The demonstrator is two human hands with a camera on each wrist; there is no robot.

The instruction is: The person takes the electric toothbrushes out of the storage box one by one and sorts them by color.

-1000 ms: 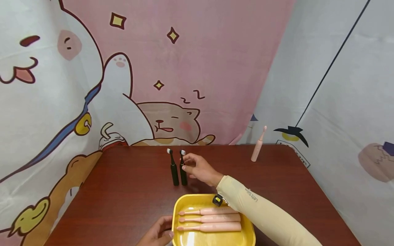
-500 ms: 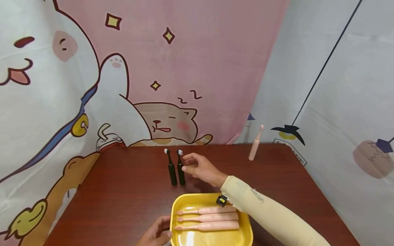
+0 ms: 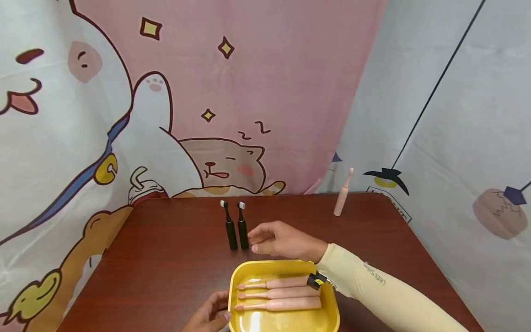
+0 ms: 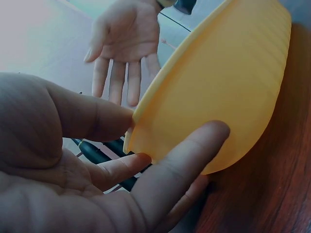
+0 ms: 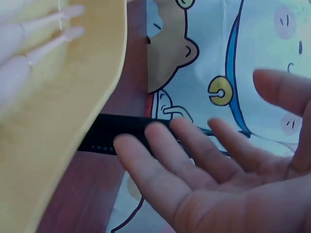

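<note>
My right hand (image 3: 284, 242) backs off, wide and empty; both black brushes (image 3: 242, 234) stand free. My left hand (image 3: 209, 313) loosely touches the tray (image 3: 286, 321).

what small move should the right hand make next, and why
Probably lower the right hand to a pink toothbrush in the yellow tray: the hand holds nothing, three pink ones lie there, and both black toothbrushes stand upright.
</note>
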